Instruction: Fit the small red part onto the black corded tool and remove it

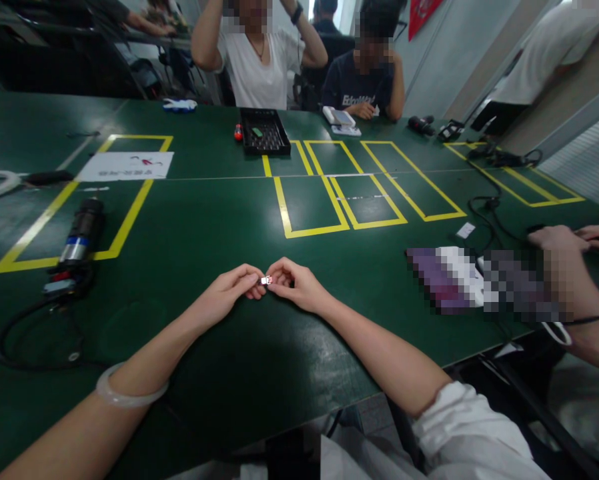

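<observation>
My left hand [237,283] and my right hand [295,283] meet over the green table [189,220], fingertips almost touching. Between them is a small shiny white piece [265,281], with a trace of red at its right side. It is too small to name. Thumb and fingers of my left hand pinch its left side. The fingers of my right hand close on its right side and partly hide it. A pale bangle circles my left wrist.
A black corded tool [77,237] lies left, near a printed sheet [125,166]. Yellow tape marks rectangles. A black tray [264,133] stands at the back. To the right are a blurred purple-and-white item [444,280], cables and a neighbour's hands [559,238]. People sit opposite.
</observation>
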{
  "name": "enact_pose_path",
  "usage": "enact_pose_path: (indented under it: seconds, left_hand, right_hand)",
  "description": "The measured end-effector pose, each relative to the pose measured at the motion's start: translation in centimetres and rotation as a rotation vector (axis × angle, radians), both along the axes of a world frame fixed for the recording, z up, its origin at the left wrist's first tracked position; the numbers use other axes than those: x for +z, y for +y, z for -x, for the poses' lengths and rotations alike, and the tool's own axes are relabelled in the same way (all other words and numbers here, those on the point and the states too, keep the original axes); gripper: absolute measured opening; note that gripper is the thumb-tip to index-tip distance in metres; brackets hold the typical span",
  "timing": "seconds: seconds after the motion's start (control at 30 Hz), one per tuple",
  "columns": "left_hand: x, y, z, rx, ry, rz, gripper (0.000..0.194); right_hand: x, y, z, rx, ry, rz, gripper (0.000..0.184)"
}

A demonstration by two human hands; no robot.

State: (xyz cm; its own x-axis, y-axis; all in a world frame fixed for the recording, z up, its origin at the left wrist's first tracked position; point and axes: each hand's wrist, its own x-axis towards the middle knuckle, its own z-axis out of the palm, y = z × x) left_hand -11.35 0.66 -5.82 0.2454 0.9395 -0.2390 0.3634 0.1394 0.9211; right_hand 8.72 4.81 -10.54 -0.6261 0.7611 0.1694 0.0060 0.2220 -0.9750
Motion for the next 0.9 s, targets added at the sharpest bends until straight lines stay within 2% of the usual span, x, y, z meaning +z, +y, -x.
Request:
enact_pose_path:
  seconds: [0.17, 0.3, 0.47, 0.6, 0.67, 0.73, 0.83, 0.9]
  left_hand:
    - [-0.4, -0.2, 0.3, -0.017, 0.014, -0.034, 0.036]
    - [-0.8, -0.4, 0.6, -0.009, 0.023, -0.091, 0.036]
    - [-1.0, -0.8, 0.5, -0.05, 0.091, -0.237, 0.032]
    - [-0.5, -0.8, 0.8, -0.111, 0.217, -0.342, 0.032]
    - [0.3, -0.5, 1.7, -0.106, 0.309, -0.386, 0.036]
    - [1.4, -0.1, 3.3, -0.033, 0.453, -0.432, 0.041]
    - [3.0, 0.3, 7.0, 0.147, 0.807, -0.497, 0.047]
    - [3.3, 0.3, 10.1, 0.27, 1.096, -0.519, 0.053]
  right_hand:
    - [-0.2, -0.1, 0.5, 0.013, -0.024, -0.029, 0.022]
    - [0.2, -0.2, 0.6, -0.01, -0.009, 0.033, 0.033]
    - [0.8, -0.3, 0.4, -0.017, -0.058, 0.087, 0.025]
    - [0.8, -0.1, 0.4, 0.012, -0.051, 0.098, 0.024]
    - [0.7, 0.0, 0.4, 0.012, -0.048, 0.099, 0.025]
    - [0.7, 0.1, 0.3, 0.012, -0.058, 0.1, 0.025]
    - [0.7, 0.1, 0.2, 0.018, -0.076, 0.088, 0.023]
    - [0.8, 0.1, 0.1, 0.018, -0.088, 0.081, 0.022]
